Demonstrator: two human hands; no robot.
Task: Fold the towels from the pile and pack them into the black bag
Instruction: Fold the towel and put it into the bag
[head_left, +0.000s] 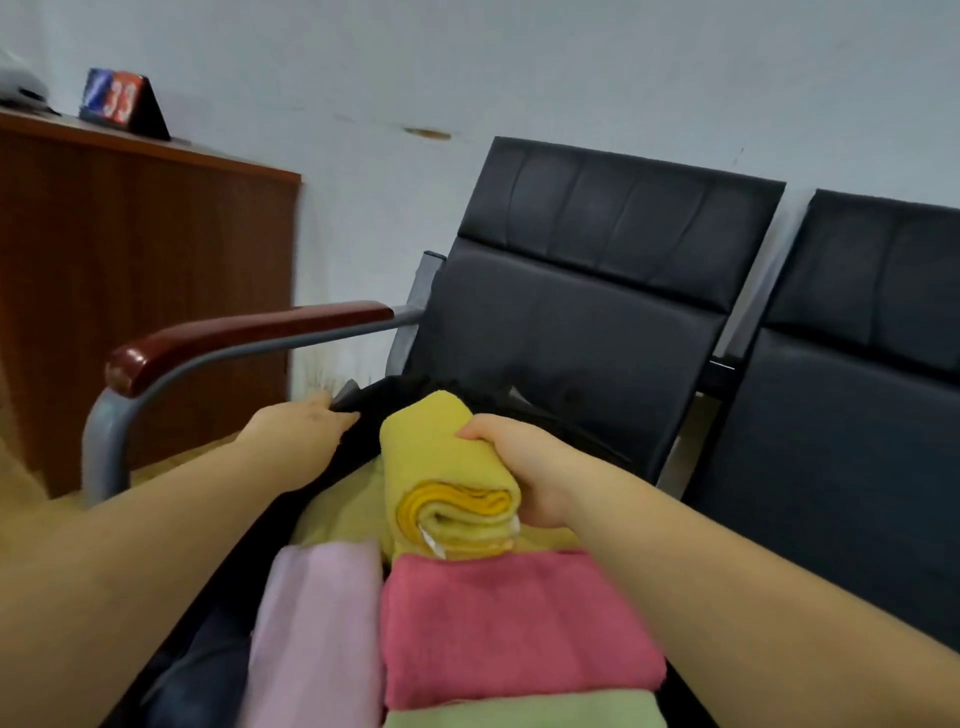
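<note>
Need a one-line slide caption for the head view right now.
Right hand grips a folded yellow towel while left hand holds the black bag open on the chair.

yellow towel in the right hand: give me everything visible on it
The yellow towel is a soft, terry-looking cloth folded into a thick bundle, its layered folded end facing the camera with a small white tag showing at that end. The right hand grips it from its right side, fingers curled over the top. It lies lengthwise, pointing toward the chair back, over the open black bag, above the pink, red and green folded towels. The left hand holds the bag's edge.
</note>
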